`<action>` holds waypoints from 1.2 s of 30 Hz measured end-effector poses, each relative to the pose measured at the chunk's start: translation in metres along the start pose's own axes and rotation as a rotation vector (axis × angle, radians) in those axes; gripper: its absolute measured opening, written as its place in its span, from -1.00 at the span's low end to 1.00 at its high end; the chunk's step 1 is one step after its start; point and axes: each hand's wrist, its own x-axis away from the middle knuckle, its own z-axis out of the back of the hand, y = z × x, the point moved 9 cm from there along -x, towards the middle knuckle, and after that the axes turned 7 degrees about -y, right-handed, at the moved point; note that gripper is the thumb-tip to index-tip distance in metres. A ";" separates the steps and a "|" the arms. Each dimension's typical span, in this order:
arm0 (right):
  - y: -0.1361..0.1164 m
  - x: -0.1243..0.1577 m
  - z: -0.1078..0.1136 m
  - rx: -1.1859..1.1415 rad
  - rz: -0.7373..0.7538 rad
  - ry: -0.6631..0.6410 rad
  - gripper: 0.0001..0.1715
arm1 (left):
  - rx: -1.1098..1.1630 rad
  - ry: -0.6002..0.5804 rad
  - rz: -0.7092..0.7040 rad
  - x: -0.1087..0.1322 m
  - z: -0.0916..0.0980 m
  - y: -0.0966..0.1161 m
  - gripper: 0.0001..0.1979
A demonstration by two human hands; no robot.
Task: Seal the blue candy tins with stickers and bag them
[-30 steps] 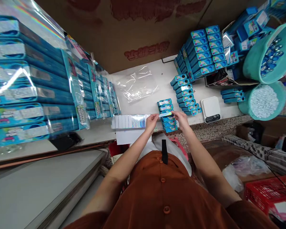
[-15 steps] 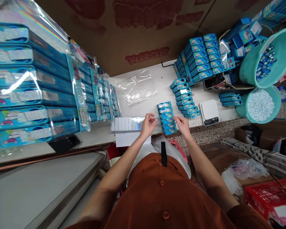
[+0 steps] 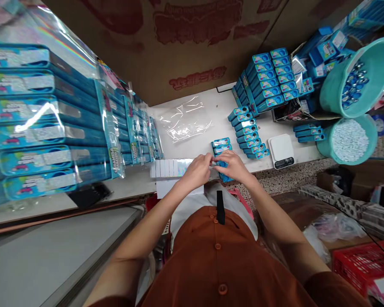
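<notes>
My left hand (image 3: 196,171) and my right hand (image 3: 233,165) meet fingertip to fingertip over a short row of blue printed boxes (image 3: 222,142). Both are pinched closed. Anything between the fingertips is too small or hidden to name. The hands cover the middle of the row; its far end and a bit of its near end show. Left of my left hand lies a shiny silvery sticker sheet (image 3: 166,168) with several whitish strips, partly under my wrist. A white paper (image 3: 166,187) sticks out below it.
Clear plastic film (image 3: 187,121) lies behind. More blue boxes stand in a stepped row (image 3: 248,132), a larger block (image 3: 269,81) and wrapped stacks (image 3: 32,132) at left. A white scale (image 3: 280,148) sits right, near teal buckets of shiny balls (image 3: 328,98) and white pellets (image 3: 373,140).
My hands came together over the boxes: the right moved left, the left slightly right. Earlier they were apart on either side of the row. The view shifted slightly.
</notes>
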 end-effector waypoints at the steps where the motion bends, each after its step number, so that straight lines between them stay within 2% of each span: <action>1: 0.001 0.001 -0.001 0.012 -0.014 -0.001 -0.82 | -0.016 0.000 -0.005 0.000 0.000 0.003 -0.64; 4: 0.001 0.005 -0.004 0.032 -0.041 -0.006 -0.90 | -0.072 -0.005 -0.019 0.002 -0.001 0.012 -0.65; 6: 0.000 0.009 -0.005 0.042 -0.053 -0.007 -0.87 | -0.095 -0.018 -0.030 0.004 -0.004 0.017 -0.67; 8: 0.000 0.015 -0.006 0.046 -0.055 -0.007 -0.87 | -0.080 0.021 -0.013 0.006 -0.004 0.017 -0.70; 10: 0.003 0.021 -0.004 0.015 -0.065 0.025 -0.89 | -0.019 0.166 0.040 0.009 0.003 0.006 -0.71; 12: 0.012 0.029 0.001 -0.093 -0.126 0.124 -0.90 | 0.116 0.345 0.129 0.014 0.007 -0.016 -0.70; 13: 0.020 0.034 0.004 -0.180 -0.183 0.193 -0.89 | 0.215 0.398 0.179 0.015 0.003 -0.029 -0.69; 15: 0.039 0.044 0.005 -0.414 -0.324 0.333 -0.85 | 0.477 0.396 0.265 0.012 -0.019 -0.053 -0.69; 17: 0.056 0.054 -0.002 -0.666 -0.451 0.442 -0.79 | 0.778 0.320 0.313 0.006 -0.048 -0.064 -0.69; 20: 0.067 0.061 -0.015 -0.913 -0.536 0.524 -0.77 | 1.225 0.214 0.320 -0.004 -0.081 -0.058 -0.66; 23: 0.072 0.061 -0.022 -1.006 -0.548 0.555 -0.78 | 1.546 0.157 0.307 -0.011 -0.097 -0.047 -0.63; 25: 0.079 0.063 -0.026 -1.040 -0.575 0.588 -0.76 | 1.578 0.214 0.340 -0.013 -0.099 -0.051 -0.63; 28: 0.096 0.070 -0.034 -1.054 -0.669 0.649 -0.68 | 1.476 0.326 0.421 -0.016 -0.102 -0.066 -0.65; 33: 0.121 0.074 -0.047 -1.040 -0.789 0.719 -0.61 | 1.328 0.432 0.516 -0.023 -0.113 -0.084 -0.78; 36: 0.128 0.074 -0.051 -1.029 -0.812 0.792 -0.60 | 1.255 0.485 0.519 -0.025 -0.116 -0.088 -0.84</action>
